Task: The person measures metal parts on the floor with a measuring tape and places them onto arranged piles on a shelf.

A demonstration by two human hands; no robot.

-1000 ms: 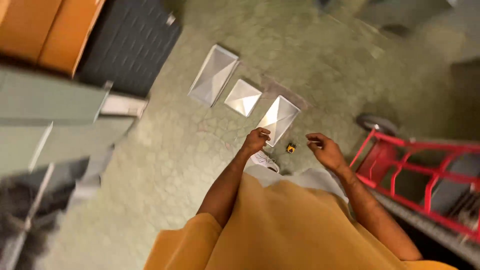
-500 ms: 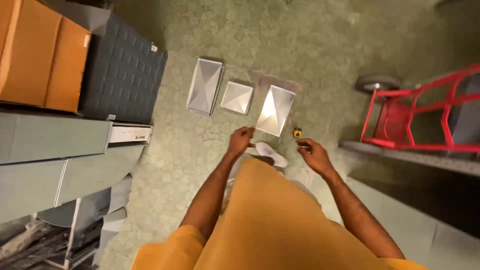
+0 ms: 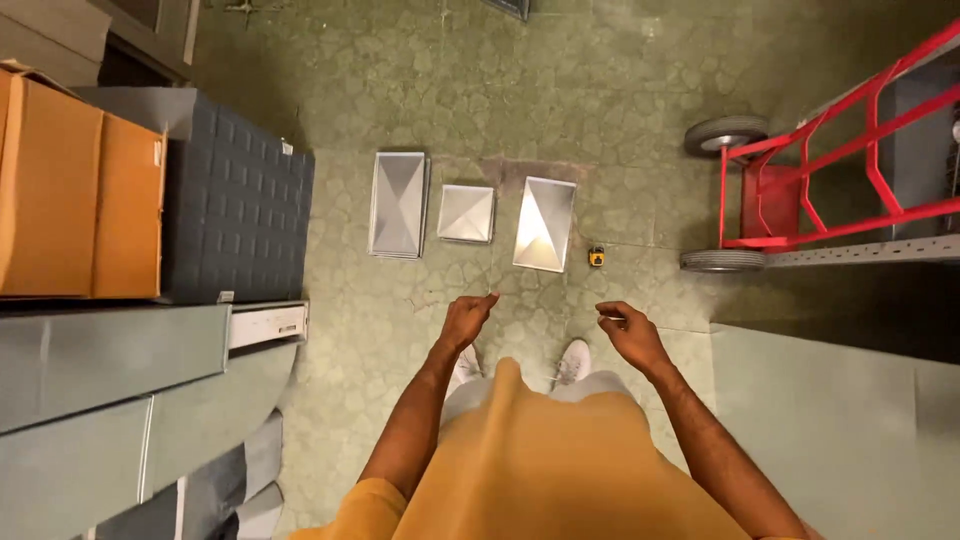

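My left hand (image 3: 467, 320) hangs in front of my waist with its fingers loosely extended and nothing in it. Level with it to the right, my right hand (image 3: 628, 335) has its fingers curled inward; whether something small sits at the fingertips is unclear. Beyond both hands, three folded sheet-metal panels lie in a row on the green floor: a long one (image 3: 398, 204) on the left, a small square one (image 3: 467, 213) in the middle and a shiny one (image 3: 544, 224) on the right. A small yellow tape measure (image 3: 596, 257) lies just right of the shiny panel. My white shoes (image 3: 573, 362) show below my hands.
A red hand truck (image 3: 800, 190) with grey wheels stands at the right. A dark grey ribbed crate (image 3: 235, 210) and an orange cardboard box (image 3: 75, 190) are stacked at the left, above grey metal duct sections (image 3: 110, 370). A grey sheet (image 3: 840, 430) lies at lower right.
My view has swung so the panels lie straight ahead. Both hands have drawn slightly apart and stay at waist height. The panels and tape measure have not moved.
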